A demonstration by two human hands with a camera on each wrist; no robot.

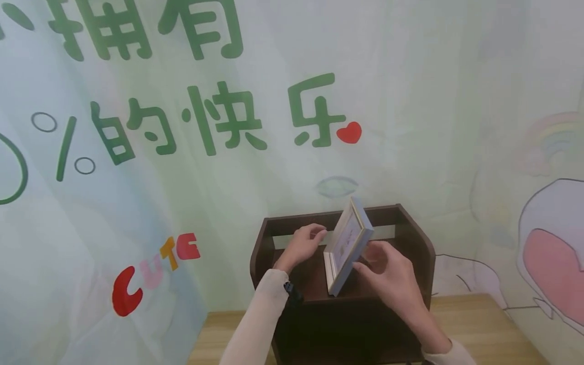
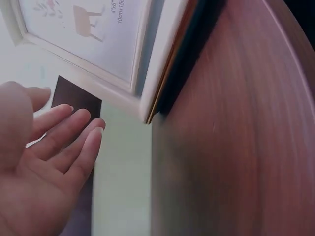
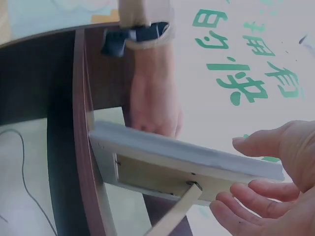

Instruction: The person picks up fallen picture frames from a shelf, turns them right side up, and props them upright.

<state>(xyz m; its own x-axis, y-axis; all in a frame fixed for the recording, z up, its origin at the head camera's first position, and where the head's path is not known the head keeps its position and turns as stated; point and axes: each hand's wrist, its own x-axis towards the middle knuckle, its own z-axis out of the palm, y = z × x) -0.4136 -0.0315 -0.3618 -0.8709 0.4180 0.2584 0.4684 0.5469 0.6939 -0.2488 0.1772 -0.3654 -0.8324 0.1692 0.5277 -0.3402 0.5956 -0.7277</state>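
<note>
A pale picture frame (image 1: 345, 246) stands tilted on the dark wooden shelf unit (image 1: 312, 279), its picture side turned to the left. The right wrist view shows its back with a propped-out support leg (image 3: 179, 209). My left hand (image 1: 302, 247) hovers at the picture side, fingers loosely bent and holding nothing; the left wrist view shows its palm apart from the frame. My right hand (image 1: 390, 276) is at the other side, thumb and fingers spread near the frame's edge. Whether its fingertips touch the frame I cannot tell.
The shelf unit has raised side panels (image 1: 417, 243) and a back rail (image 1: 333, 215). It stands on a light wooden table (image 1: 483, 324). A printed curtain (image 1: 410, 101) hangs behind. A thin cable (image 3: 23, 167) shows in the right wrist view.
</note>
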